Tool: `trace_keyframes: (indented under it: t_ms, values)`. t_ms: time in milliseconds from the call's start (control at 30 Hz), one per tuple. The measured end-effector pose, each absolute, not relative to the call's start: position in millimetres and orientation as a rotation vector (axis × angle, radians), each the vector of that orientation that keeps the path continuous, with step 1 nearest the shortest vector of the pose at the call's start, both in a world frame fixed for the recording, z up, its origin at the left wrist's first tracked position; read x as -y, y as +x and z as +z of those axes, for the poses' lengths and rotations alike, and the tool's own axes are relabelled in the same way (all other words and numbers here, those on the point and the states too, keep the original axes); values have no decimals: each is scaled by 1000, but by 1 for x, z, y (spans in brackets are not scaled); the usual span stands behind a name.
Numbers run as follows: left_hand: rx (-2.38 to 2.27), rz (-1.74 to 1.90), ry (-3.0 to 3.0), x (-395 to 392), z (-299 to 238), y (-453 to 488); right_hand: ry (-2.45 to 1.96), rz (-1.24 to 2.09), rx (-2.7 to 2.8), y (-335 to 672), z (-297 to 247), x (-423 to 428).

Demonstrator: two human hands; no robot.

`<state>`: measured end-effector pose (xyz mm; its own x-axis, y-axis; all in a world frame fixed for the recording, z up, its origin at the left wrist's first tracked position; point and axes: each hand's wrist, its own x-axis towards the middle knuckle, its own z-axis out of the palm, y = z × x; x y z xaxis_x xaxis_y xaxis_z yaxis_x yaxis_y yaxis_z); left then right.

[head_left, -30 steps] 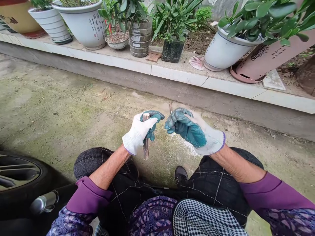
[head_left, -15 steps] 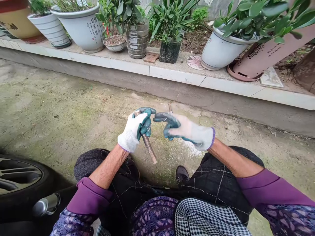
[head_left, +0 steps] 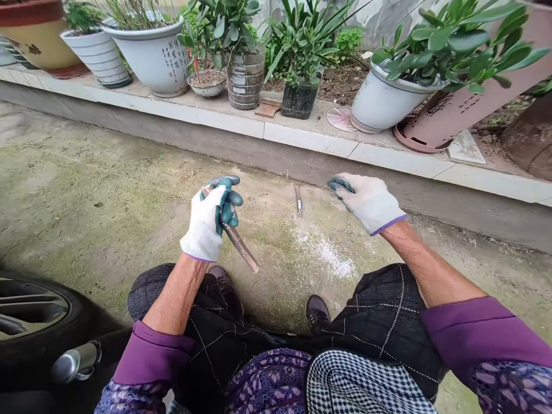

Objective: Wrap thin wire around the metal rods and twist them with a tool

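Note:
Both of my hands wear white gloves with green palms. My left hand [head_left: 210, 219] is closed round a short brown stick [head_left: 240, 248] that slants down to the right over my knees. My right hand [head_left: 365, 198] is raised to the right, its fingertips pinched on a thin pale strand [head_left: 324, 186] that points left. A second short brown stick [head_left: 298, 200] lies on the concrete ground between the two hands. I sit with my knees apart, in dark checked trousers and purple sleeves.
A low tiled ledge [head_left: 302, 135] runs across the back with several potted plants, among them a white pot [head_left: 157, 54] and a tilted pink pot [head_left: 448, 109]. A car tyre [head_left: 34, 313] and exhaust pipe [head_left: 75, 362] are at lower left. White powder [head_left: 330, 256] marks the ground.
My hands have drawn apart: the right hand swung up and to the right with the thin strand, the left moved left and tilted its stick.

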<state>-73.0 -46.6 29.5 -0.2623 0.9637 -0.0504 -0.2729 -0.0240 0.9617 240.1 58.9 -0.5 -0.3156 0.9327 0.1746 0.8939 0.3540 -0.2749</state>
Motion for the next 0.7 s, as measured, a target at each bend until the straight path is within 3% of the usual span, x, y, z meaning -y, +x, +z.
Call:
trace_keyframes:
  t_ms: [233, 700]
  values:
    - [-1112, 1568, 794, 47, 39, -92, -2014, 57, 2305, 287, -5, -77]
    - [-1372, 1385, 962, 42, 30, -78, -1815, 20, 2263, 273, 8, -62]
